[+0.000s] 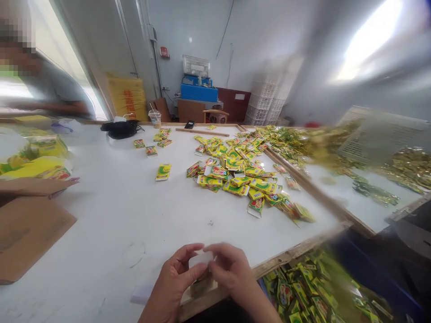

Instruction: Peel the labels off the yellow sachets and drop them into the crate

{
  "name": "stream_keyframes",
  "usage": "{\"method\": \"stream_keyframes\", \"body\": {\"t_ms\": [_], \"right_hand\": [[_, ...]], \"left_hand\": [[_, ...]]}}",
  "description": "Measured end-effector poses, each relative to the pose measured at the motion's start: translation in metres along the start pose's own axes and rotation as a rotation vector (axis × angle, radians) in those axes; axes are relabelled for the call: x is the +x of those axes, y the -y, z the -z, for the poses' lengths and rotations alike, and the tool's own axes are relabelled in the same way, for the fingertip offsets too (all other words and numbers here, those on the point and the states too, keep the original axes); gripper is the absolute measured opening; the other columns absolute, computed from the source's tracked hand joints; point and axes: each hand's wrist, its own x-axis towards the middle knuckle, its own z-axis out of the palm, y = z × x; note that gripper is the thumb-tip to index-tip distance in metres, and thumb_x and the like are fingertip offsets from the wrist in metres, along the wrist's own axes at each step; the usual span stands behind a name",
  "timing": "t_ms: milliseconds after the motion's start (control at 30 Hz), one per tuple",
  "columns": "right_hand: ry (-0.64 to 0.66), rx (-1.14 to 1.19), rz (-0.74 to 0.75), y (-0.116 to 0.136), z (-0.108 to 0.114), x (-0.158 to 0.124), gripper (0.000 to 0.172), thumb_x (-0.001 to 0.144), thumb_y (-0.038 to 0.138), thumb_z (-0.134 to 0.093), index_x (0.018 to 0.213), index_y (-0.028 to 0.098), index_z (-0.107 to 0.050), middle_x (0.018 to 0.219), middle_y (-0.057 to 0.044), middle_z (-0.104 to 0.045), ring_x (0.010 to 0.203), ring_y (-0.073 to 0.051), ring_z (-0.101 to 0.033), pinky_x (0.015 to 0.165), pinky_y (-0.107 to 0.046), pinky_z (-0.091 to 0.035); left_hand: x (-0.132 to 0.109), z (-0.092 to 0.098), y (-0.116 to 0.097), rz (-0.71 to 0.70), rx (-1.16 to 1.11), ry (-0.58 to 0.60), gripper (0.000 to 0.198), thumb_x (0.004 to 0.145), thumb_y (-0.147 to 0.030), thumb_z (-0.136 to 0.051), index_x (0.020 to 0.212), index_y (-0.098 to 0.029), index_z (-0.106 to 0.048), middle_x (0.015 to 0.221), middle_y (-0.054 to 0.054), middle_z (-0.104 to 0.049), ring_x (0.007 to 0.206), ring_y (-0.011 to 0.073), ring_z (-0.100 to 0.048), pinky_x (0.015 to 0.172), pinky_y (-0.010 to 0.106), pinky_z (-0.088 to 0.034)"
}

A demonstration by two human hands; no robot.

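Low in the middle, at the near edge of the white table (111,233): left hand (173,282) and right hand (234,273) brought together, thumbs and forefingers closed on a small white box (201,259), pinched from both sides and held just above the table's wooden edge strip (292,255). Remaining fingers curled in beneath. Something brownish directly under the box, too blurred to tell. Just left of the left hand, flat on the table, a pale slip (141,294). Well apart, toward the far right of the same table: a loose heap of yellow-green packets (235,172), with a few strays to its left, among them a lone packet (163,172). Near left: flat brown cardboard (30,233), and behind it blurred yellow packages (40,157). Along the far edge: black bag (119,128), plastic drink cup (155,119) just to its right, wooden stick (202,132) lying flat. Far left: a person's grey sleeve (57,89), the arm laid along the table. Right, past a wooden divider: second table (353,202) strewn with gold-green sachets (289,143), and a blurred white crate (380,134). Below the near right edge: binned packets (303,291) of the same yellow-green. Against the far wall: blue crate (198,93) and stacked white baskets (269,105).
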Motion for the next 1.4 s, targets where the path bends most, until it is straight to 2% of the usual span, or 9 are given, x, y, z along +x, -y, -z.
{"method": "stream_keyframes", "body": {"t_ms": [133, 300, 433, 533, 633, 800, 933, 1067, 1400], "right_hand": [[0.019, 0.078, 0.022, -0.009, -0.004, 0.018, 0.019, 0.081, 0.025, -0.063, 0.093, 0.021, -0.077, 0.067, 0.003, -0.055, 0.045, -0.008, -0.051, 0.04, -0.02, -0.041], [0.004, 0.147, 0.028, -0.016, -0.007, 0.023, 0.017, 0.082, 0.03, -0.065, 0.09, 0.022, -0.078, 0.068, 0.003, -0.055, 0.042, -0.007, -0.051, 0.037, -0.018, -0.041], [0.053, 0.122, 0.033, -0.01, -0.004, 0.019, 0.02, 0.084, 0.035, -0.066, 0.095, 0.024, -0.078, 0.073, 0.001, -0.058, 0.046, -0.007, -0.053, 0.039, -0.018, -0.044], [0.105, 0.125, 0.045, -0.006, 0.002, 0.019, 0.023, 0.085, 0.04, -0.067, 0.096, 0.023, -0.078, 0.085, -0.002, -0.064, 0.053, -0.009, -0.059, 0.048, -0.021, -0.049], [0.109, 0.159, -0.007, -0.005, 0.004, 0.021, 0.028, 0.083, 0.044, -0.07, 0.087, 0.018, -0.078, 0.071, -0.002, -0.066, 0.053, -0.012, -0.061, 0.053, -0.024, -0.051], [0.075, 0.191, -0.111, -0.003, 0.004, 0.025, 0.032, 0.076, 0.045, -0.075, 0.09, 0.016, -0.075, 0.053, 0.002, -0.063, 0.047, -0.013, -0.06, 0.05, -0.024, -0.049], [0.077, 0.158, -0.09, 0.0, 0.009, 0.024, 0.024, 0.075, 0.039, -0.078, 0.081, 0.016, -0.076, 0.056, 0.001, -0.064, 0.051, -0.015, -0.064, 0.054, -0.026, -0.052], [0.084, 0.121, -0.041, -0.001, 0.013, 0.019, 0.017, 0.077, 0.035, -0.076, 0.081, 0.018, -0.076, 0.069, -0.001, -0.066, 0.059, -0.016, -0.067, 0.058, -0.027, -0.054], [0.145, -0.106, 0.101, 0.012, 0.017, 0.015, 0.007, 0.083, 0.023, -0.07, 0.087, 0.021, -0.075, 0.078, -0.001, -0.066, 0.065, -0.015, -0.064, 0.063, -0.026, -0.051]], "left_hand": [[0.006, 0.007, 0.011, -0.089, 0.002, -0.141, 0.031, 0.065, -0.039, -0.083, 0.088, -0.019, -0.075, 0.082, 0.003, -0.073, 0.082, 0.023, -0.064, 0.074, 0.03, -0.052], [-0.003, 0.011, 0.008, 0.065, -0.238, 0.031, 0.023, 0.079, -0.033, -0.07, 0.1, -0.024, -0.075, 0.094, 0.003, -0.075, 0.092, 0.026, -0.068, 0.081, 0.035, -0.055], [-0.007, 0.013, 0.002, 0.074, -0.094, -0.005, 0.032, 0.076, -0.033, -0.073, 0.106, -0.022, -0.074, 0.098, 0.006, -0.076, 0.095, 0.0271, -0.069, 0.08, 0.034, -0.055], [-0.006, 0.016, 0.006, -0.107, 0.133, -0.173, 0.035, 0.069, -0.04, -0.079, 0.101, -0.025, -0.077, 0.102, 0.004, -0.077, 0.104, 0.0289, -0.066, 0.091, 0.035, -0.053], [-0.004, 0.018, 0.012, -0.288, 0.337, -0.207, 0.029, 0.071, -0.045, -0.076, 0.094, -0.027, -0.08, 0.106, 0.003, -0.076, 0.108, 0.0305, -0.065, 0.098, 0.035, -0.05], [0.0, 0.013, 0.015, -0.223, 0.275, -0.225, 0.039, 0.072, -0.047, -0.076, 0.106, -0.028, -0.076, 0.108, 0.002, -0.076, 0.106, 0.0298, -0.066, 0.092, 0.034, -0.054], [0.001, 0.015, 0.011, -0.303, 0.339, -0.084, 0.032, 0.074, -0.04, -0.075, 0.103, -0.027, -0.077, 0.102, 0.004, -0.076, 0.093, 0.0277, -0.069, 0.083, 0.031, -0.057], [0.0, 0.019, 0.008, -0.454, 0.459, -0.009, 0.019, 0.08, -0.031, -0.071, 0.098, -0.029, -0.078, 0.106, 0.005, -0.074, 0.099, 0.0273, -0.068, 0.09, 0.031, -0.054], [0.003, 0.028, 0.023, -0.437, 0.446, 0.05, 0.016, 0.084, -0.026, -0.069, 0.098, -0.03, -0.076, 0.113, 0.005, -0.071, 0.108, 0.0276, -0.065, 0.095, 0.035, -0.054]]}}
